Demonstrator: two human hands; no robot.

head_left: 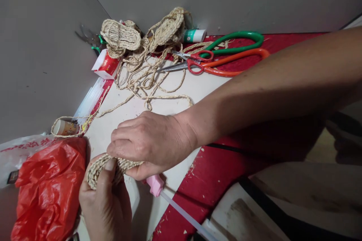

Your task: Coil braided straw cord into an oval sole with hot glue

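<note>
A coiled piece of braided straw cord is held between my two hands at the lower left. My left hand comes up from the bottom, its thumb pressed on the coil's face and its fingers behind. From the right, my right hand closes over the other end of the piece, hiding part of it. Just below the right hand is a pink tool, looking like a hot glue gun, with a translucent glue stick poking out. Loose braided straw cord lies tangled beyond the hands.
Red-handled scissors and large green-and-orange-handled shears lie at the back. Bundled straw braids, a red-white box, glue sticks, a paper cup and a red plastic bag line the left, near grey walls.
</note>
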